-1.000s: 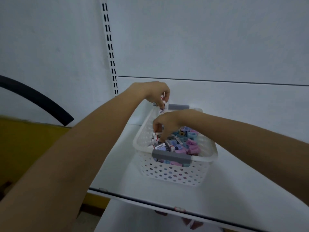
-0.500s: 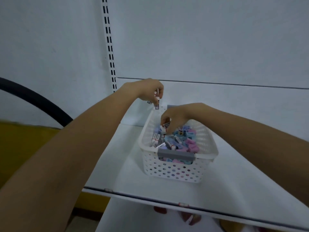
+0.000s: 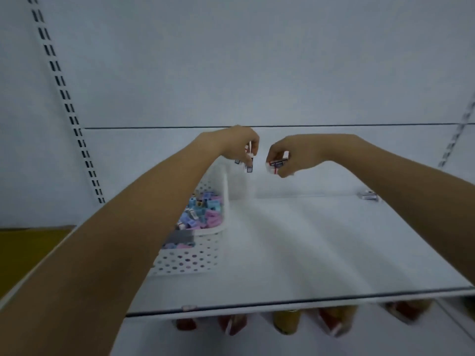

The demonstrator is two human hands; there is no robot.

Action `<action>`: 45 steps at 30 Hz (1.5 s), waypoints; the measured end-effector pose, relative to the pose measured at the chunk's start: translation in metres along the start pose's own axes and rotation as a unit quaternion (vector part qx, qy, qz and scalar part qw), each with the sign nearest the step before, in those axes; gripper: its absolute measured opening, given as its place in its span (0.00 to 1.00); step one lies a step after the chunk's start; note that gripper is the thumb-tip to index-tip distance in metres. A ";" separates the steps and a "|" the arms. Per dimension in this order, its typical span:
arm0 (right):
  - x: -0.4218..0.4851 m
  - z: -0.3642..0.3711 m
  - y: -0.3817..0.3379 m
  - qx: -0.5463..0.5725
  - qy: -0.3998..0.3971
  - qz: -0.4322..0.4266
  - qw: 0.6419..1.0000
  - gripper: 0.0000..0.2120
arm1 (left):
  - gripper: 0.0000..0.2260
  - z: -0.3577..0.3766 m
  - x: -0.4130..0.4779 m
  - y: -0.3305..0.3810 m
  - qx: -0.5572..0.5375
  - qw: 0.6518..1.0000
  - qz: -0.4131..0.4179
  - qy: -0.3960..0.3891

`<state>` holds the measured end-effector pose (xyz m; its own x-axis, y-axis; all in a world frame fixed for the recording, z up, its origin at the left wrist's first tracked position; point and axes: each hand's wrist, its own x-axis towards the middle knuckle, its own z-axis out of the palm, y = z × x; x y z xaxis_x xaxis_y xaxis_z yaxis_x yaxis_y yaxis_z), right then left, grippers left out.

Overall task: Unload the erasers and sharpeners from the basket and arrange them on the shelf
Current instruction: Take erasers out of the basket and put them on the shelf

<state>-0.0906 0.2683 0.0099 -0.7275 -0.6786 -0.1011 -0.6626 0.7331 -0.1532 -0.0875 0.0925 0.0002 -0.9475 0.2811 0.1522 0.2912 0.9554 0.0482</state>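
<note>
Head view. White basket (image 3: 190, 260) on shelf (image 3: 308, 240), holding a pile (image 3: 203, 211) of pastel sharpeners and wrapped erasers; its near left part hidden behind the left forearm.

Left grip (image 3: 241, 146) raised over the basket's far right corner, fingers curled downward, pinching a few held erasers (image 3: 248, 164) hanging below the fingertips; exact count unreadable.

Right grip (image 3: 288, 155) just right of the basket's far corner, at the same height, pinching one white eraser (image 3: 276, 165), long axis roughly left-right. Grips near each other, not touching.

One lone eraser (image 3: 368, 195) flat on the shelf, well right of the basket, about level with its far end.

Judged step: carrying pieces out to bare shelf right of the basket.

Key relation: free shelf rightward and downward from both grips; right grip the nearer, so probably first to set down, long side along the shelf's back edge.

Risk, judged: loosely pinched pieces slipping from the left grip back into the basket.
</note>
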 end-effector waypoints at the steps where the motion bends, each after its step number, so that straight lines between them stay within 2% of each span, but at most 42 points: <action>1: -0.009 0.001 0.018 -0.007 -0.001 0.014 1.000 0.13 | 0.10 0.003 0.010 0.015 -0.005 1.000 0.007 0.000; 11: -0.088 0.010 0.214 -0.012 -0.040 0.089 0.995 0.13 | 0.10 0.045 0.124 0.184 -0.001 0.997 0.025 -0.068; 17: -0.104 0.033 0.275 0.012 -0.007 0.075 0.997 0.16 | 0.11 0.088 0.161 0.231 -0.067 0.988 0.010 -0.141; 23: -0.087 0.069 0.306 0.078 0.065 0.031 0.994 0.17 | 0.12 0.128 0.178 0.231 -0.119 0.982 0.017 -0.147; 27: -0.075 0.087 0.314 0.098 0.097 0.032 0.990 0.17 | 0.15 0.152 0.181 0.220 -0.142 0.987 -0.009 -0.070; 31: -0.067 0.098 0.323 0.078 0.156 0.030 0.984 0.17 | 0.15 0.172 0.178 0.215 -0.154 0.988 0.024 0.002; 33: -0.065 0.105 0.321 0.064 0.161 0.031 0.984 0.16 | 0.14 0.184 0.180 0.210 -0.144 0.988 0.061 -0.008; 36: -0.060 0.117 0.317 0.050 0.111 0.029 0.992 0.19 | 0.16 0.197 0.178 0.206 -0.111 0.989 0.088 -0.043; 39: -0.060 0.124 0.319 0.043 0.100 0.028 0.994 0.19 | 0.20 0.198 0.172 0.207 -0.084 0.993 0.073 -0.041; 45: -0.068 0.110 0.312 0.001 0.088 -0.008 0.996 0.16 | 0.18 0.157 0.167 0.213 0.016 0.994 0.060 -0.095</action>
<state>-0.2279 0.5380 -0.1390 -0.7363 -0.6723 0.0761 -0.6748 0.7214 -0.1557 -0.2045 0.3575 -0.1190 -0.9147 0.4026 -0.0344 0.4026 0.9153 0.0092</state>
